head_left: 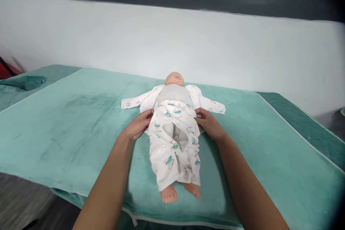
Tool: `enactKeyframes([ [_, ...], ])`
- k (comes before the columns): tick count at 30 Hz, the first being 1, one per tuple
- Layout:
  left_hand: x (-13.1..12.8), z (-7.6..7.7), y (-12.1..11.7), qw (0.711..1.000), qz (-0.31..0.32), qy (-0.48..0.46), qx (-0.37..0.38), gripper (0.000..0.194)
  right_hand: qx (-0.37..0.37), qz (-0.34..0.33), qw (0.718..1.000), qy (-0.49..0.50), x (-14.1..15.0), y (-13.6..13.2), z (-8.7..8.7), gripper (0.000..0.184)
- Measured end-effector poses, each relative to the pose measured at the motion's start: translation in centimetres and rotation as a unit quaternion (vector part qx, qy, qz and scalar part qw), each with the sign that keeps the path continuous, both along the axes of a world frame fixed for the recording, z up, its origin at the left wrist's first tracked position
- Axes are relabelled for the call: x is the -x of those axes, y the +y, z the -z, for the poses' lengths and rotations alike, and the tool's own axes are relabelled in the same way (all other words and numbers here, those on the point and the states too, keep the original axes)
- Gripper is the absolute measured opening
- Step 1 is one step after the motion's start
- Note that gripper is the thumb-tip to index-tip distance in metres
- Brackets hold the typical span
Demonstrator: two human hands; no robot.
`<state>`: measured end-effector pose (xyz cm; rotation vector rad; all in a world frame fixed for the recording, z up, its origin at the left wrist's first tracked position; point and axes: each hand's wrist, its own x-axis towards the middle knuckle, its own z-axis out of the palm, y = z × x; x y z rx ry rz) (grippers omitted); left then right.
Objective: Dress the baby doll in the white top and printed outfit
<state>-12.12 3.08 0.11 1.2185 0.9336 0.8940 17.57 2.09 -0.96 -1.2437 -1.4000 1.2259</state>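
So, the step in hand looks to me like settling the patterned trousers [163,147] around the doll [175,93]'s waist; the next move seems to call for even handling on both sides, so the waistband sits level and the open white shirt [151,100] underneath doesn't bunch up; the doll is lying on its back, mid-scene on the green cover [67,125], head [174,78] at the far end by the wall [151,39], bare feet [169,194] at the near end; so its long axis runs near to far, pretty much straight; shirt sleeves stick out left and right, can't tell if there are arms in them; left hand [138,124] and right hand [210,123] both have fingers curled in against the trousers' sides, just below the waistband; can't tell if either is really pinching cloth or just resting there.
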Motion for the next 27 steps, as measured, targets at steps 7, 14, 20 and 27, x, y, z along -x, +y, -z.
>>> enactKeyframes([
  [7, -0.3, 0.3, 0.3, 0.999, 0.004, -0.032, 0.035, 0.047, -0.073, 0.104, 0.988, -0.092, 0.8, 1.8, 2.0, 0.035],
  [14, -1.3, 0.8, 0.5, 0.996, -0.055, -0.061, 0.031, 0.032, -0.092, 0.046, 0.994, -0.047, 1.2, 1.7, 1.6, 0.037],
  [20, -2.4, 0.3, 0.5, 0.991, -0.126, -0.044, -0.024, 0.022, -0.124, 0.088, 0.988, -0.018, 1.8, 2.2, 1.1, 0.026],
  [27, -2.7, -0.5, 0.5, 0.979, -0.198, -0.007, -0.040, 0.015, -0.067, 0.052, 0.991, 0.106, 2.4, 3.2, 1.2, 0.022],
])
